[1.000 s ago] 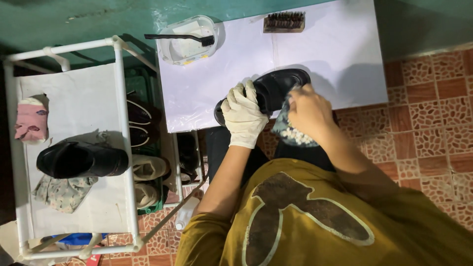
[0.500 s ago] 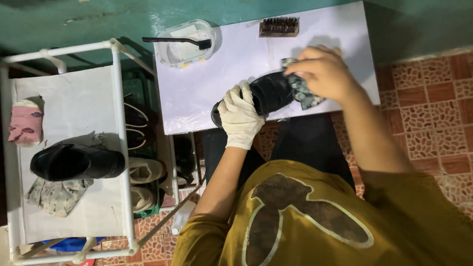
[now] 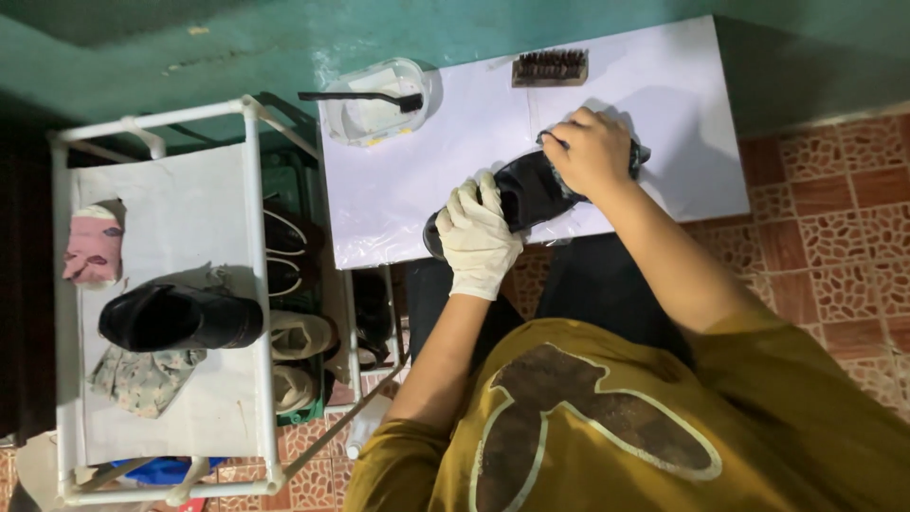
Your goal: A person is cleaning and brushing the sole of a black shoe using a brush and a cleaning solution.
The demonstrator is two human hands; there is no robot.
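Note:
A black shoe point(image 3: 526, 190) lies on its side on a white sheet point(image 3: 455, 142) covering the table. My left hand point(image 3: 476, 237), in a white glove, grips the shoe at its near end. My right hand point(image 3: 590, 152), bare, presses a patterned grey cloth point(image 3: 637, 155) against the far end of the shoe. Only a small edge of the cloth shows past my fingers.
A wooden brush point(image 3: 550, 67) lies at the sheet's far edge. A clear tub point(image 3: 374, 100) with a black-handled brush point(image 3: 365, 97) across it stands at the left corner. A white rack point(image 3: 161, 303) on the left holds a black boot point(image 3: 180, 318), cloths and several shoes.
My right hand with the cloth has slid from the near side of the shoe across to its far end. The gloved left hand has kept its hold.

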